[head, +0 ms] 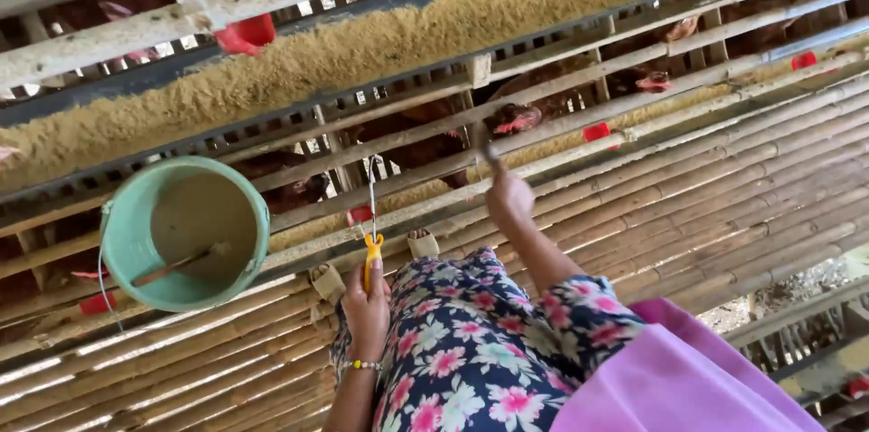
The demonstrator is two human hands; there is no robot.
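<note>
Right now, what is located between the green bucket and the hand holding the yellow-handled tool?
In the head view, only bare bamboo slats separate the green bucket from the left hand gripping the yellow-handled tool.

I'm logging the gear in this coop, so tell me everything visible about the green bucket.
The bucket is a round, pale green pail that looks like plastic, its open mouth turned toward the camera. Inside lies a layer of tan feed and a thin stick-like handle, perhaps a scoop. A thin wire bail hangs down its left side. It rests on the bamboo slats below the feed trough, left of the person's hands. Neither hand touches it.
</note>
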